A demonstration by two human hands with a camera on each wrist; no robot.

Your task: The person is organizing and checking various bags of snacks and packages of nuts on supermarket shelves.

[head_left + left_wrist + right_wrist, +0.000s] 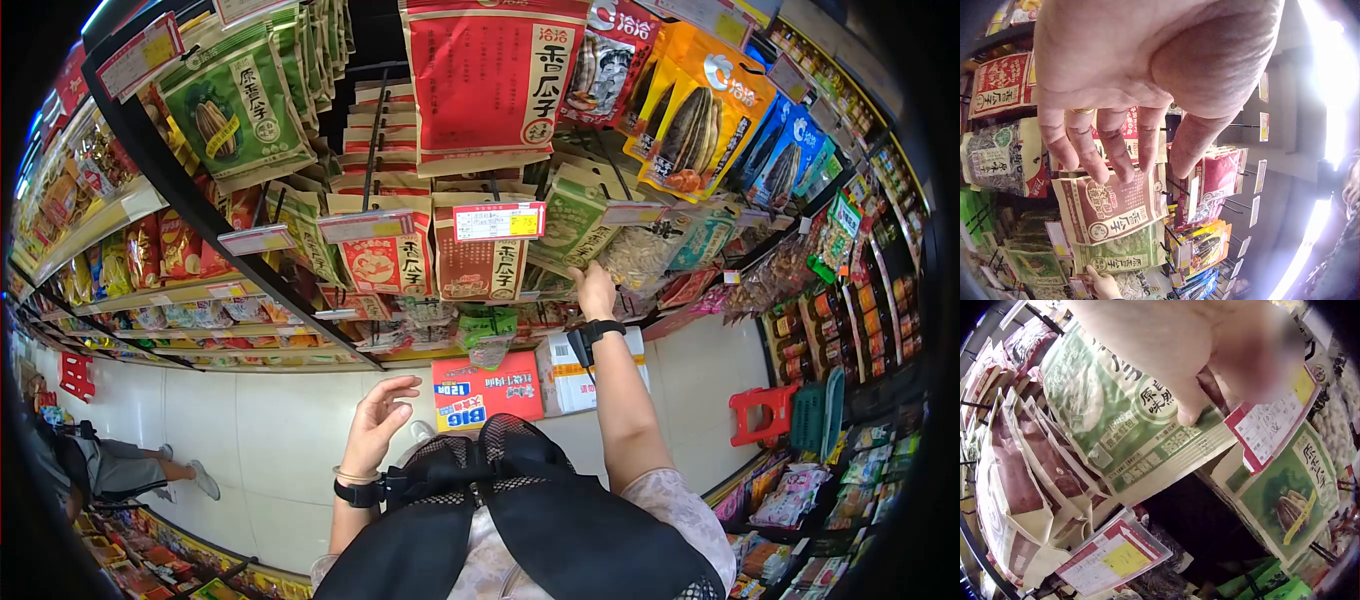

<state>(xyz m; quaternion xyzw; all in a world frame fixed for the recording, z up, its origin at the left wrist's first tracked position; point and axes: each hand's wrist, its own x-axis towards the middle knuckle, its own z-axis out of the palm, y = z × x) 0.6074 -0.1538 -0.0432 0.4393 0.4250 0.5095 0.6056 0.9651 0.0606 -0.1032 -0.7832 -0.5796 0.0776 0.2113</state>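
My right hand [596, 292] pinches the lower edge of a green-and-kraft bag of sunflower seeds [572, 222] on the rack. In the right wrist view a fingertip of the right hand [1154, 337] presses on the front of that bag [1079, 400], which hangs tilted. My left hand [380, 420] hovers before my body with relaxed fingers and holds nothing. Seen from its own wrist, the left hand [1110, 75] overlaps red seed bags, and a brown seed bag [1110, 206] shows below its fingertips.
Metal hooks carry a large red seed bag [495, 80], orange bags [705, 120] and another green bag [235, 110]. Price tags [500, 221] jut out in front. A red carton [488, 388] and a white carton [585, 375] stand on the floor; a red stool [758, 412] is at right.
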